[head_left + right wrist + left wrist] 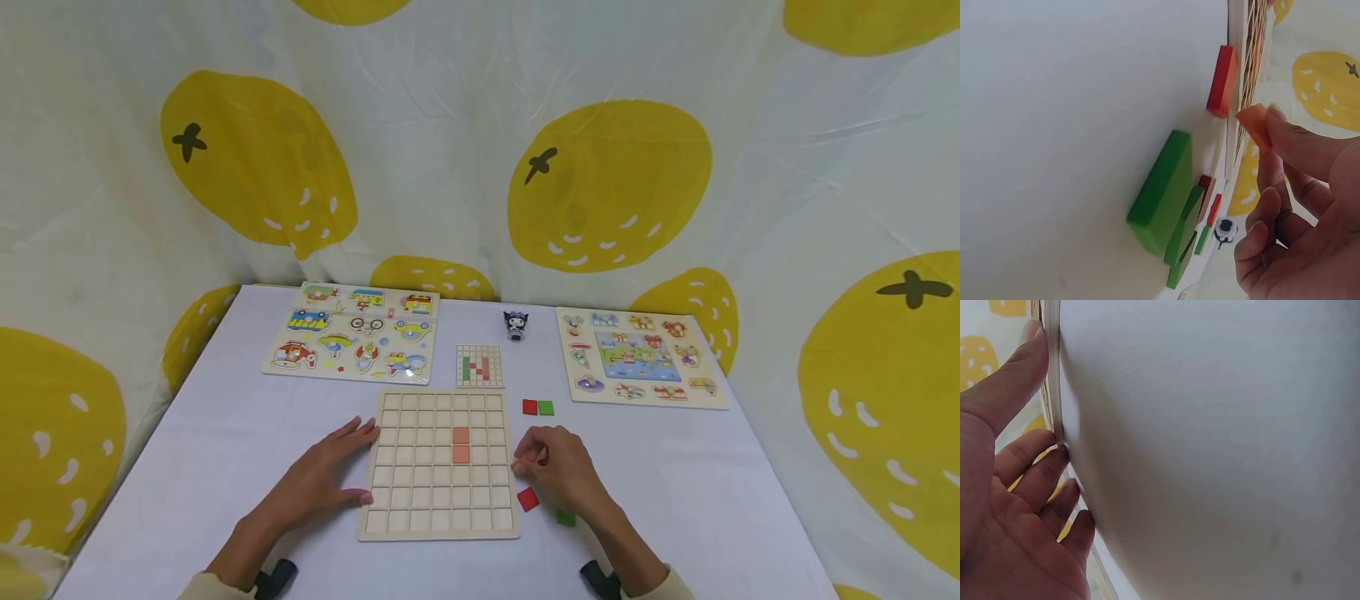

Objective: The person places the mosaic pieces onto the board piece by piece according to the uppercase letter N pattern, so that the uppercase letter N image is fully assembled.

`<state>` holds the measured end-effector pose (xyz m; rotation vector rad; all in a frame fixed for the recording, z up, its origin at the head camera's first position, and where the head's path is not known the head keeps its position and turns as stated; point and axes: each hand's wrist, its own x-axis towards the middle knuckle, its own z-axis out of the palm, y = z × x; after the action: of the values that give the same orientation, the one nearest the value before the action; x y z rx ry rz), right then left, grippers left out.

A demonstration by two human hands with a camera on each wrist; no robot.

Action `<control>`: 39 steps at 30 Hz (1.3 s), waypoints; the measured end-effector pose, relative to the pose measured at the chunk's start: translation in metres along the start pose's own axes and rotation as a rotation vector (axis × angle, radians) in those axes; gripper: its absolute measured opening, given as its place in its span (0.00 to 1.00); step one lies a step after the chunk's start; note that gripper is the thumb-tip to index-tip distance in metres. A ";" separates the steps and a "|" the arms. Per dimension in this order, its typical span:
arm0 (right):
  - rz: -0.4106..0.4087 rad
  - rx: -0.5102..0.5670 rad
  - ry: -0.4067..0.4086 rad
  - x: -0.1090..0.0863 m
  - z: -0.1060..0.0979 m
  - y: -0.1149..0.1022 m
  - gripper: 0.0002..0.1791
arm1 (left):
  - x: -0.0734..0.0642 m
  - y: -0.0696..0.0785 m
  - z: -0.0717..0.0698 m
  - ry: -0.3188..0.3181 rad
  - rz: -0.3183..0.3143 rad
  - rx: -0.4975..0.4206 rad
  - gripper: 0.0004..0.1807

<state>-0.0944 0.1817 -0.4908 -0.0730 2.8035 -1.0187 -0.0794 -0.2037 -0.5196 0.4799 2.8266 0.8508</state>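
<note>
A square wooden grid board lies on the white table, with two orange tiles set one above the other in its cells. Along the board's left edge rests my left hand, thumb low and fingers spread higher up. My right hand is at the right edge, pinching an orange square tile between thumb and fingertip. Just below that hand lie a red tile and green tiles, the green ones partly hidden by the hand in the head view.
Beyond the board lies a small pattern card, with a figurine behind. Another red tile and green tile sit at the board's upper right. Picture puzzles stand back left and back right.
</note>
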 end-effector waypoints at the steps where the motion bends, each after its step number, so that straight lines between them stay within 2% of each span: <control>1: -0.002 0.005 0.006 0.000 0.000 -0.001 0.10 | 0.000 0.000 0.000 0.000 0.001 0.003 0.56; 7: -0.017 0.038 0.017 0.001 0.004 -0.008 0.11 | 0.001 0.000 0.001 -0.002 0.002 0.006 0.56; 19: -0.069 0.081 -0.048 0.005 0.021 -0.025 0.10 | 0.001 0.000 0.003 -0.001 0.000 0.012 0.56; 26: -0.106 0.073 -0.074 0.008 0.032 -0.032 0.10 | 0.001 0.001 0.002 -0.001 -0.008 0.012 0.57; 39: -0.120 0.018 -0.059 0.009 0.047 -0.046 0.11 | 0.001 0.000 0.001 0.002 0.007 0.015 0.57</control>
<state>-0.0959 0.1158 -0.4974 -0.2681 2.7650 -1.0493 -0.0800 -0.2030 -0.5205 0.4908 2.8373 0.8320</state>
